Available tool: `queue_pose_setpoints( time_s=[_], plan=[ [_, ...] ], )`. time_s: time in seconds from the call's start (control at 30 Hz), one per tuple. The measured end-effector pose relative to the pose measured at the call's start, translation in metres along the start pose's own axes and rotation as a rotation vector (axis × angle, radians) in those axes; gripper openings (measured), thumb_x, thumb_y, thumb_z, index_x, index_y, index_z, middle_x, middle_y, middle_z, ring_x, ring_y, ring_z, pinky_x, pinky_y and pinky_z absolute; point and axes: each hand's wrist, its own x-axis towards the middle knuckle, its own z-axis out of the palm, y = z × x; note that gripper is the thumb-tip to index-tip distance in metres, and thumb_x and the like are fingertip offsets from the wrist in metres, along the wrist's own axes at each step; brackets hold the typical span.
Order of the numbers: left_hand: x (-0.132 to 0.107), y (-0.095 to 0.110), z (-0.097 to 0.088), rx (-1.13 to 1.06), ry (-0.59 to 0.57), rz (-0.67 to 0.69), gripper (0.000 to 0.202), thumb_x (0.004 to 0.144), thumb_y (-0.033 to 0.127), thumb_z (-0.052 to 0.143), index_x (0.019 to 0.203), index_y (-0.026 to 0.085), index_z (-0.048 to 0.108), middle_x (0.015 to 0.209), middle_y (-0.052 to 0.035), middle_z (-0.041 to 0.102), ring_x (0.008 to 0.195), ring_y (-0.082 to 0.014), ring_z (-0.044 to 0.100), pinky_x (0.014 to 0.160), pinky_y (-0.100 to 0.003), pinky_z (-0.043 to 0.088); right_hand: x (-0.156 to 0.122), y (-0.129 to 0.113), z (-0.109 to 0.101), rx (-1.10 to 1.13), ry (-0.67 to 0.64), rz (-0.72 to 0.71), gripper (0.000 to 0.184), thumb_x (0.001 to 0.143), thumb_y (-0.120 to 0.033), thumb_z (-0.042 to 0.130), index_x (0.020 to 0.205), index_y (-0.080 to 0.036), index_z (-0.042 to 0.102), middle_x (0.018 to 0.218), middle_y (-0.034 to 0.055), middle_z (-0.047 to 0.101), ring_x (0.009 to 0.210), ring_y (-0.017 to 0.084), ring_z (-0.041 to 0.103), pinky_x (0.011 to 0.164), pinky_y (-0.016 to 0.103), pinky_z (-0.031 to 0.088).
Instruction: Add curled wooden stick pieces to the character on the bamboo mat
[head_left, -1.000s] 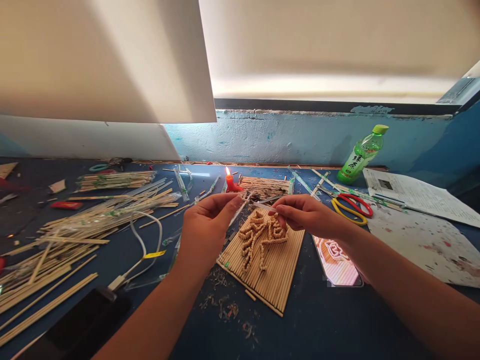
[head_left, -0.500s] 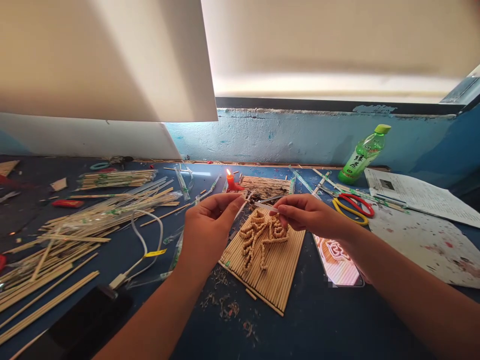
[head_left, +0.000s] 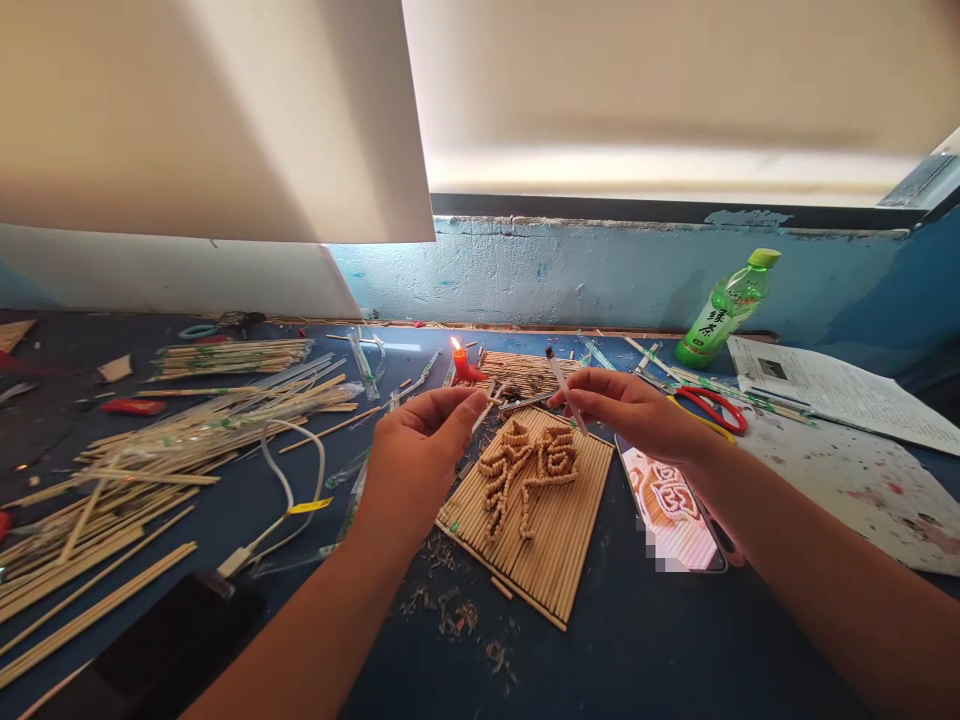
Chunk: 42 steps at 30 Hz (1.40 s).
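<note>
My right hand (head_left: 634, 410) pinches a translucent white glue stick (head_left: 568, 392) with a blackened upper end, tilted above the back of the panel. Thumb and fingertips of my left hand (head_left: 429, 430) are pressed together near the panel's back left corner; what they hold is too small to make out. Below both hands lies a panel of wooden sticks (head_left: 570, 545) laid side by side. Raised characters built from short stick pieces (head_left: 525, 470) stand on it. A lit red candle (head_left: 460, 358) burns just beyond my left fingertips.
Bundles of wooden sticks (head_left: 180, 440) and plastic wrappers cover the left side. A white cable (head_left: 322, 460) runs to a black device (head_left: 161, 640). At right are a lit phone (head_left: 675, 510), red and yellow scissors (head_left: 716, 405), papers (head_left: 847, 390) and a green bottle (head_left: 726, 310).
My right hand has swung the glue stick from nearly level to steeply tilted, its dark end now up, and moved slightly right, away from my left hand. My left hand has barely moved.
</note>
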Motion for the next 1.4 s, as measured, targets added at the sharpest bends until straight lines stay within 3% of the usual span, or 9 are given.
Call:
queue_pose_setpoints(
  time_s=[0.17, 0.4, 0.63, 0.83, 0.97, 1.13, 1.27, 1.4],
  plan=[
    [0.002, -0.006, 0.0, -0.064, -0.043, -0.036, 0.027, 0.074, 0.041, 0.08, 0.088, 0.019, 0.075, 0.072, -0.0011, 0.064, 0.055, -0.0085, 0.047, 0.05, -0.022, 0.039, 0.005, 0.019, -0.02, -0.608, 0.276, -0.023, 0.019, 0.086, -0.037, 0.06, 0.089, -0.019, 0.067, 0.084, 0.0073, 0.069, 0.074, 0.019, 0.06, 0.068, 0.034, 0.044],
    [0.001, -0.009, 0.002, -0.095, -0.103, -0.064, 0.027, 0.075, 0.041, 0.079, 0.086, 0.018, 0.073, 0.069, 0.0005, 0.061, 0.054, -0.0073, 0.045, 0.049, -0.021, 0.035, 0.008, 0.043, -0.036, -0.932, 0.336, 0.038, 0.016, 0.082, -0.03, 0.058, 0.083, -0.019, 0.07, 0.08, 0.0092, 0.071, 0.071, 0.022, 0.062, 0.066, 0.035, 0.04],
    [0.0, -0.008, 0.004, -0.064, -0.137, -0.092, 0.028, 0.075, 0.043, 0.079, 0.084, 0.017, 0.072, 0.062, 0.0026, 0.056, 0.053, -0.0078, 0.044, 0.049, -0.021, 0.035, 0.01, 0.053, -0.039, -0.958, 0.324, 0.071, 0.009, 0.08, -0.026, 0.061, 0.08, -0.019, 0.067, 0.076, 0.0085, 0.07, 0.069, 0.022, 0.061, 0.065, 0.035, 0.039],
    [-0.006, 0.0, 0.008, 0.061, -0.126, -0.09, 0.028, 0.073, 0.043, 0.079, 0.082, 0.018, 0.073, 0.066, -0.0006, 0.065, 0.052, -0.0093, 0.05, 0.049, -0.022, 0.038, 0.007, 0.034, -0.034, -0.927, 0.355, 0.027, 0.013, 0.082, -0.031, 0.063, 0.084, -0.019, 0.068, 0.076, 0.0081, 0.068, 0.068, 0.021, 0.058, 0.065, 0.035, 0.038],
    [-0.012, 0.006, 0.012, 0.216, -0.124, -0.034, 0.024, 0.074, 0.041, 0.079, 0.079, 0.018, 0.073, 0.068, -0.0025, 0.07, 0.058, -0.0112, 0.058, 0.053, -0.021, 0.043, -0.005, -0.001, -0.011, -0.772, 0.336, -0.15, 0.019, 0.088, -0.034, 0.061, 0.098, -0.021, 0.069, 0.082, 0.0057, 0.069, 0.067, 0.017, 0.056, 0.065, 0.033, 0.04],
    [-0.019, 0.003, 0.016, 0.258, -0.205, 0.022, 0.023, 0.075, 0.041, 0.079, 0.082, 0.019, 0.075, 0.073, -0.0036, 0.073, 0.067, -0.016, 0.065, 0.057, -0.024, 0.047, -0.027, -0.041, 0.03, -0.686, 0.115, -0.359, 0.024, 0.086, -0.034, 0.067, 0.108, -0.024, 0.067, 0.098, 0.0021, 0.071, 0.077, 0.014, 0.06, 0.068, 0.028, 0.045],
    [-0.022, 0.002, 0.017, 0.253, -0.224, 0.03, 0.023, 0.075, 0.042, 0.078, 0.081, 0.02, 0.076, 0.074, -0.0032, 0.074, 0.068, -0.0163, 0.065, 0.058, -0.024, 0.048, -0.034, -0.049, 0.043, -0.732, 0.071, -0.399, 0.016, 0.088, -0.027, 0.066, 0.103, -0.022, 0.07, 0.095, 0.0003, 0.072, 0.085, 0.014, 0.064, 0.076, 0.026, 0.046],
    [-0.023, 0.004, 0.018, 0.283, -0.22, 0.03, 0.022, 0.073, 0.042, 0.079, 0.08, 0.021, 0.077, 0.069, -0.0019, 0.073, 0.063, -0.0143, 0.062, 0.054, -0.022, 0.044, -0.035, -0.047, 0.042, -0.785, 0.099, -0.369, 0.013, 0.086, -0.028, 0.069, 0.098, -0.023, 0.071, 0.09, -0.0019, 0.073, 0.081, 0.013, 0.065, 0.071, 0.025, 0.045]
  ],
)
